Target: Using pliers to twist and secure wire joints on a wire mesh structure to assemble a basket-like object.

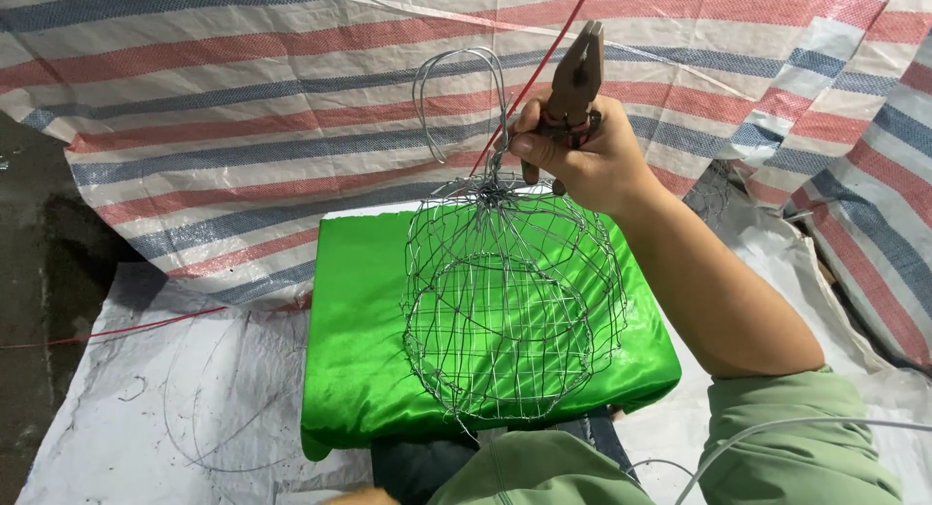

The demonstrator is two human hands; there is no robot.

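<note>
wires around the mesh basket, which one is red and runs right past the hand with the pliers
The thin red wire, running diagonally from the top edge down to the grey wire mesh basket; the looped wire beside it is bare grey metal.

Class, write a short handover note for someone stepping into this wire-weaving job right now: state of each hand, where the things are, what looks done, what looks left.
Right hand: closed around the pliers, nose pointing up, at the top knot of the wire basket.
Left hand: only a sliver shows at the bottom edge; whether it holds anything cannot be told.
Basket: lies on its side on the green cushion.
Done: the mesh body and round rim look formed.
Left: loose wire loops stick up from the knot, apparently untrimmed; a red cord runs past them.
</note>
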